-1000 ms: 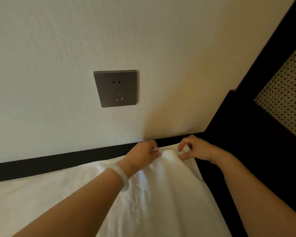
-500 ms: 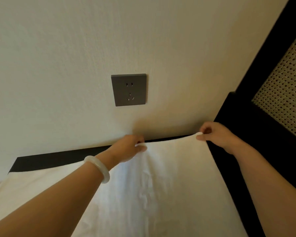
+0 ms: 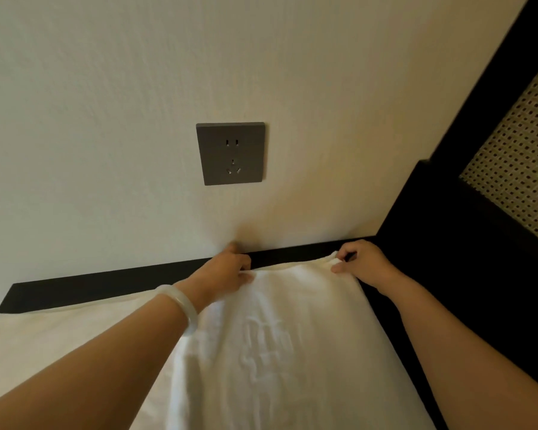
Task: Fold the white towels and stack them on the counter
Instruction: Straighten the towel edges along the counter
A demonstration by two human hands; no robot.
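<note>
towel (image 3: 308, 299) edge lowered to counter (image 3: 106, 282) | left hand (image 3: 227, 271), right hand (image 3: 365, 262) pinch its corners | embossing (image 3: 267, 346) unreadable

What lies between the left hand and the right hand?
In the head view, the far edge of the white towel runs from the left hand to the right hand, dark counter just behind.

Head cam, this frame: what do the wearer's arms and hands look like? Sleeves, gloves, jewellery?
Both arms are bare to the frame edge, with no sleeves or gloves. The left hand has a smooth, milky-white round bangle on its wrist. The right hand and its wrist wear nothing visible. No rings show, though some fingers are partly hidden.
</note>
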